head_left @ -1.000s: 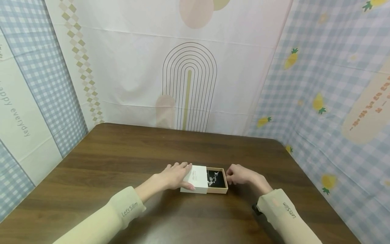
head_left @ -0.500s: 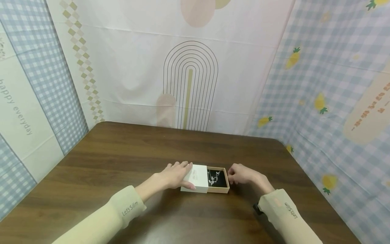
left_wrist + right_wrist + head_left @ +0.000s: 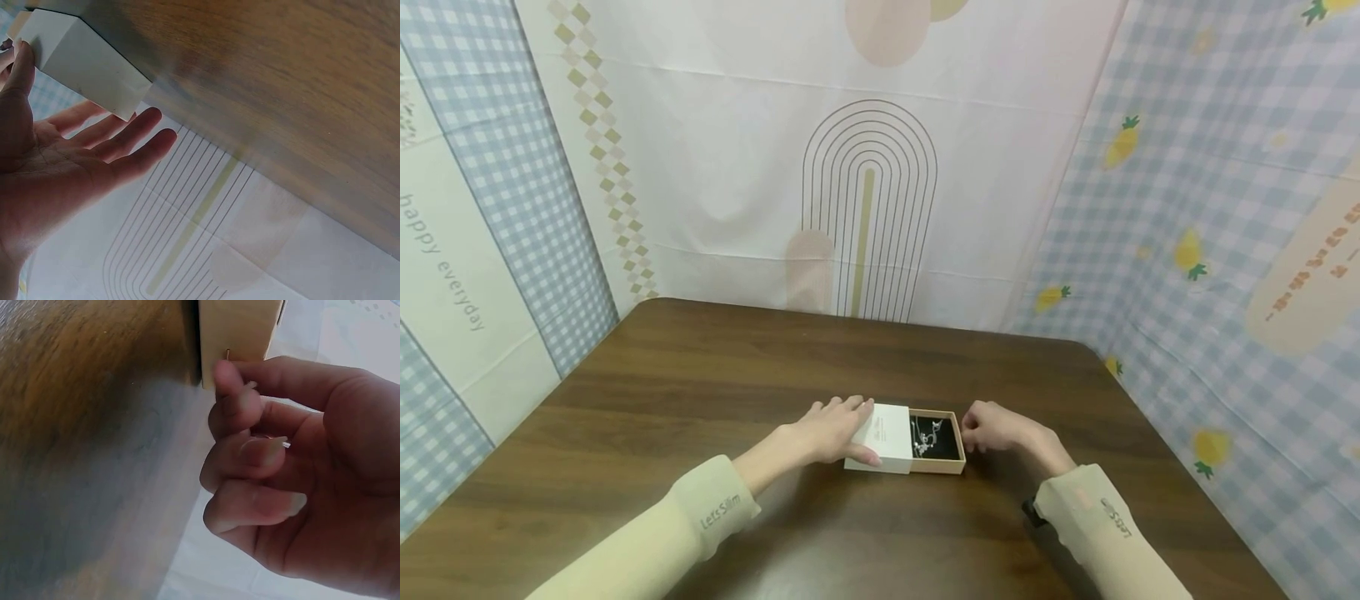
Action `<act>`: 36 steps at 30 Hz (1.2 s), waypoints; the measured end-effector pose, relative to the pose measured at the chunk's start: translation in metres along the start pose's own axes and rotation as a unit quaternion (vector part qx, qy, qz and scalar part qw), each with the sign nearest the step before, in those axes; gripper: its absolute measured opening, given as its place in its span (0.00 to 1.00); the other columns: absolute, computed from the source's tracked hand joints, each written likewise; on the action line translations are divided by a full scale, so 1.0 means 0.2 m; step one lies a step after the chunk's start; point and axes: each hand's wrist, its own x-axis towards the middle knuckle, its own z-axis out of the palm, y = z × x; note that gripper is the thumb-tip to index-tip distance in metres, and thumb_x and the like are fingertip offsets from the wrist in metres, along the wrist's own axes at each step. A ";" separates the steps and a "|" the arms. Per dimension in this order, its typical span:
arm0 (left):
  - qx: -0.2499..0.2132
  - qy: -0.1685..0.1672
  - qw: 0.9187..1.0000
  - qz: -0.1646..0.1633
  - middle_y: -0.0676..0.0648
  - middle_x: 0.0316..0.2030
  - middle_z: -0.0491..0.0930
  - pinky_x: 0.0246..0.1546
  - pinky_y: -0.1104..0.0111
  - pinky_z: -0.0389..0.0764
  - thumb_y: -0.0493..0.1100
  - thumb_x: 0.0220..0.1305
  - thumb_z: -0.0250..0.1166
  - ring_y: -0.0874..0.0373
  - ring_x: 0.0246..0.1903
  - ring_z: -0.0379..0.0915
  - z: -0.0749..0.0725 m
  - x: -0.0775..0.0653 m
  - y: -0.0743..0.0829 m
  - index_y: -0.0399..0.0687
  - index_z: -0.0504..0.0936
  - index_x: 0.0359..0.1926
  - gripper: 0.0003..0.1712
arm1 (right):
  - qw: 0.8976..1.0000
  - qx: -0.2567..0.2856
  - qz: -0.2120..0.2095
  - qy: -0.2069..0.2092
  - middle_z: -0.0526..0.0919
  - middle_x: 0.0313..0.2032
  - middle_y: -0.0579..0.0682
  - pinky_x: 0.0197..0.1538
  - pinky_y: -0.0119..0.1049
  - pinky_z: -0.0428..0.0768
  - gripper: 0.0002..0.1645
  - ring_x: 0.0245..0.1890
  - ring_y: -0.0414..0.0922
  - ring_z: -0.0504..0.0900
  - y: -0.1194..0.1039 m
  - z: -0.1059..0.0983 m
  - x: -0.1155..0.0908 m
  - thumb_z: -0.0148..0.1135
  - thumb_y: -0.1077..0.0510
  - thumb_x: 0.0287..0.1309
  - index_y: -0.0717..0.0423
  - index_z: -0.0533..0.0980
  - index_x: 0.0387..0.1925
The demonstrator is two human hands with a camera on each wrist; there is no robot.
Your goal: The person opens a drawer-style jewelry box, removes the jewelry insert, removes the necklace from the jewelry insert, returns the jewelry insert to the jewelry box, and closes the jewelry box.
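A small white box sleeve (image 3: pixel 893 435) lies on the table, with a tan drawer (image 3: pixel 937 468) sticking out of its right end. Inside the drawer, silver chain jewelry (image 3: pixel 925 442) with small charms rests on a black pad. My left hand (image 3: pixel 829 435) holds the sleeve from the left, thumb on the near side and fingers across to the far side. At the drawer's outer end, my right hand (image 3: pixel 994 427) has curled fingers. Its thumb and index finger pinch a small pull tab (image 3: pixel 228 355) on the end wall, mostly covered by the fingertips.
The dark brown wooden table (image 3: pixel 730 358) surrounds the box. Behind it hangs a white patterned cloth (image 3: pixel 722 183), and a blue checked cloth (image 3: pixel 1150 233) borders the right side.
The drawer has slid slightly to the right out of the sleeve, the right hand moving with it. Over the last half second almost nothing moves. The left hand stays on the sleeve.
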 end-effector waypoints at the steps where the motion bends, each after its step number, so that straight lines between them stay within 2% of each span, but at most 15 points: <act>1: -0.001 0.000 1.000 0.001 0.39 0.68 0.65 0.60 0.42 0.67 0.66 0.53 0.67 0.39 0.62 0.66 0.00 0.00 0.00 0.40 0.62 0.70 0.53 | 1.000 0.000 0.001 0.000 0.80 0.18 0.52 0.24 0.31 0.68 0.14 0.18 0.41 0.74 0.00 0.00 -0.01 0.54 0.65 0.62 0.60 0.80 0.22; 4: -0.001 0.001 1.000 0.003 0.38 0.68 0.65 0.59 0.43 0.68 0.66 0.53 0.67 0.39 0.62 0.66 0.00 0.00 0.00 0.39 0.62 0.70 0.53 | 1.000 -0.008 0.012 0.014 0.79 0.18 0.52 0.25 0.31 0.70 0.13 0.18 0.43 0.77 -0.02 -0.02 -0.02 0.53 0.63 0.65 0.60 0.80 0.27; 7: -0.002 0.001 1.000 0.002 0.38 0.67 0.66 0.59 0.44 0.69 0.66 0.53 0.67 0.39 0.62 0.66 0.00 0.00 0.00 0.39 0.62 0.70 0.53 | 0.997 -0.030 0.017 0.066 0.78 0.20 0.49 0.25 0.33 0.70 0.09 0.19 0.42 0.75 -0.05 -0.03 -0.03 0.55 0.59 0.65 0.56 0.79 0.30; 11: -0.003 0.002 1.000 0.001 0.38 0.67 0.66 0.59 0.44 0.69 0.65 0.52 0.68 0.40 0.62 0.67 0.00 0.00 0.00 0.38 0.62 0.70 0.53 | 0.990 -0.075 -0.005 0.123 0.81 0.28 0.47 0.26 0.35 0.70 0.04 0.23 0.40 0.73 -0.08 -0.01 -0.01 0.61 0.57 0.61 0.52 0.78 0.33; 16: -0.003 0.001 1.000 0.005 0.37 0.67 0.66 0.59 0.43 0.69 0.65 0.53 0.68 0.39 0.62 0.66 0.00 0.00 0.00 0.38 0.62 0.70 0.53 | 0.989 -0.105 0.005 0.106 0.85 0.39 0.49 0.31 0.37 0.74 0.10 0.29 0.39 0.78 -0.11 0.02 0.02 0.65 0.54 0.59 0.53 0.82 0.41; 21: -0.005 0.000 1.000 0.009 0.37 0.67 0.65 0.60 0.43 0.68 0.65 0.53 0.67 0.38 0.63 0.66 0.00 0.01 0.00 0.37 0.61 0.70 0.53 | 0.993 -0.085 0.022 0.077 0.84 0.32 0.45 0.31 0.38 0.74 0.11 0.27 0.39 0.77 -0.11 0.04 0.03 0.66 0.53 0.59 0.53 0.83 0.41; 25: -0.001 0.001 1.000 0.008 0.36 0.68 0.64 0.61 0.43 0.68 0.65 0.53 0.67 0.38 0.64 0.65 0.00 0.02 0.01 0.37 0.61 0.70 0.54 | 0.996 -0.065 0.014 0.059 0.83 0.29 0.46 0.32 0.36 0.75 0.11 0.26 0.39 0.76 -0.10 0.04 0.04 0.65 0.55 0.59 0.56 0.83 0.41; 30: 0.004 -0.005 1.000 0.003 0.37 0.68 0.64 0.61 0.43 0.68 0.66 0.53 0.67 0.38 0.64 0.65 0.00 0.02 0.01 0.38 0.61 0.70 0.54 | 0.996 -0.068 0.005 0.063 0.81 0.25 0.46 0.32 0.37 0.75 0.12 0.25 0.40 0.75 -0.09 0.04 0.05 0.66 0.55 0.58 0.59 0.82 0.41; 36: 0.011 -0.006 1.000 0.003 0.37 0.67 0.65 0.60 0.43 0.69 0.66 0.53 0.66 0.39 0.63 0.66 0.01 0.01 0.01 0.38 0.61 0.70 0.54 | 0.994 -0.073 0.013 0.076 0.77 0.24 0.46 0.31 0.36 0.74 0.13 0.25 0.41 0.73 -0.10 0.04 0.06 0.69 0.54 0.56 0.58 0.78 0.38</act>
